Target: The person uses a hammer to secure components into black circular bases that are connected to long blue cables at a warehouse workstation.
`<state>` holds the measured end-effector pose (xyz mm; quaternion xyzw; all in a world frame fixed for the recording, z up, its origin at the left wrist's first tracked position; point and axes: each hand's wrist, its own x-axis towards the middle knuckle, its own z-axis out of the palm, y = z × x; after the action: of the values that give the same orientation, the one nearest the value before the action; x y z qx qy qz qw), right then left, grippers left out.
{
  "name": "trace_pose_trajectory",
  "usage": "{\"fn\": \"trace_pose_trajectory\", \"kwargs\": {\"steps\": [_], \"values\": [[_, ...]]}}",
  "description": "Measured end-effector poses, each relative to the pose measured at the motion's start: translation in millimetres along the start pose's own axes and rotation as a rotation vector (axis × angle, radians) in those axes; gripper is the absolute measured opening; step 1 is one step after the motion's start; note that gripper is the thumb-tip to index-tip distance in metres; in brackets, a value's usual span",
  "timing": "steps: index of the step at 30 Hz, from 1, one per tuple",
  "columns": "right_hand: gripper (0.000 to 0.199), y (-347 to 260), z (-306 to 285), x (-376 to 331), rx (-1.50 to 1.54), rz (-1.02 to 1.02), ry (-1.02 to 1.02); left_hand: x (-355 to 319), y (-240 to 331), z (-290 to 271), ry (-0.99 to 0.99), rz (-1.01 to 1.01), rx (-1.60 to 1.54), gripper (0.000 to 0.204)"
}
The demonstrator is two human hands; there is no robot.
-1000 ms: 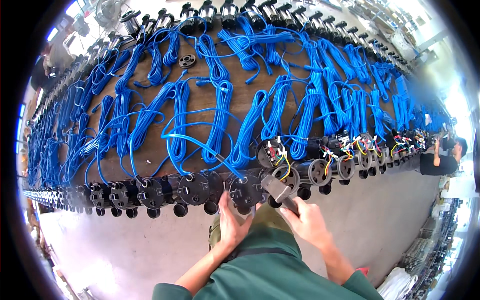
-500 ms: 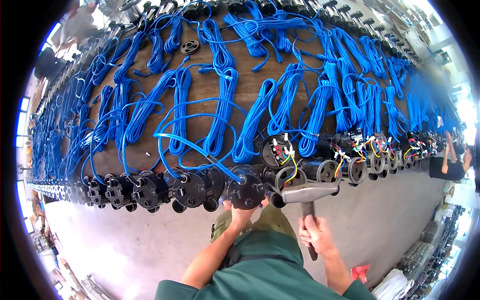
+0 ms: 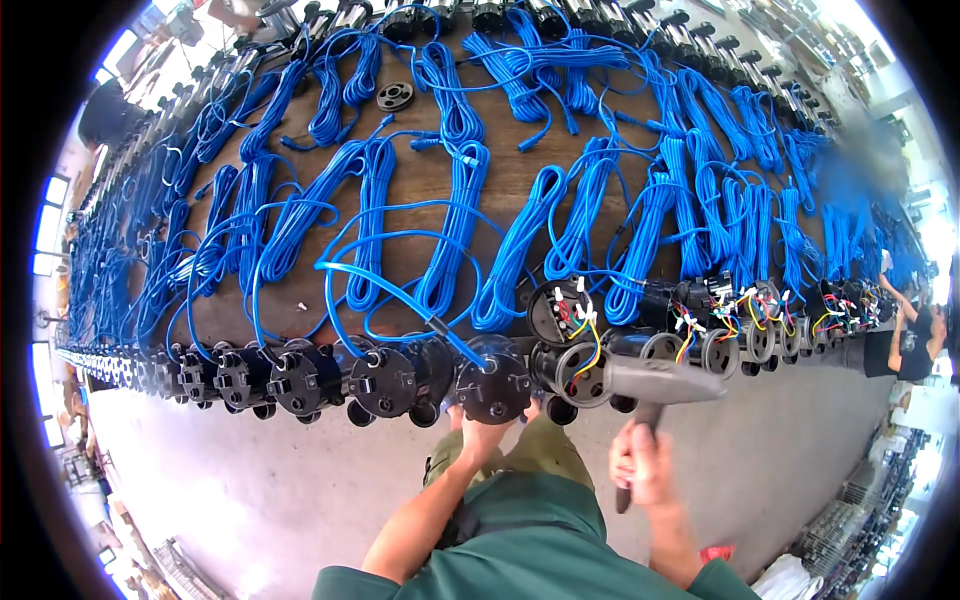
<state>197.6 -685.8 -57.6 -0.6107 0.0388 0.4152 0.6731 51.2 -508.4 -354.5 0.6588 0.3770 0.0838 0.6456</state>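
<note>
My right hand (image 3: 645,466) is closed round the handle of a hammer (image 3: 668,383). Its grey metal head is raised at the table's near edge, just right of my left hand's work, touching nothing that I can make out. From below, my left hand (image 3: 486,436) holds a black round housing (image 3: 493,382) at that edge; most of its fingers are hidden beneath it. A thick blue cable (image 3: 400,298) runs from the housing's cap back onto the table. Right beside it lies an open black housing (image 3: 582,374) with coloured wires showing.
Many coiled blue cables (image 3: 455,230) cover the brown table (image 3: 420,190). Capped black housings (image 3: 307,378) line its near edge to the left, open wired ones (image 3: 720,352) to the right. A loose black disc (image 3: 395,97) lies farther back. Another person (image 3: 912,335) stands far right.
The hammer has moved to the right and tilted, with my right hand still round its handle. My left hand stays beneath the capped housing. The whole view has shifted slightly.
</note>
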Motion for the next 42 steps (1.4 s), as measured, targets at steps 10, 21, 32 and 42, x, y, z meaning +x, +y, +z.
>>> {"fn": "trace_pose_trajectory", "kwargs": {"steps": [10,21,32,42], "values": [[0.041,-21,-10,-16,0.029,0.055,0.037,0,53,-4,-0.019,-0.003,-0.009,0.049],[0.042,14,-6,-16,-0.239,0.299,0.031,10,47,0,-0.059,0.027,0.089,0.052],[0.037,17,-3,-5,-0.112,0.278,0.016,1,76,-6,-0.050,-0.004,0.207,0.050],[0.038,20,-14,-1,-0.167,0.269,-0.057,-2,92,1,-0.054,-0.016,0.079,0.044]]}}
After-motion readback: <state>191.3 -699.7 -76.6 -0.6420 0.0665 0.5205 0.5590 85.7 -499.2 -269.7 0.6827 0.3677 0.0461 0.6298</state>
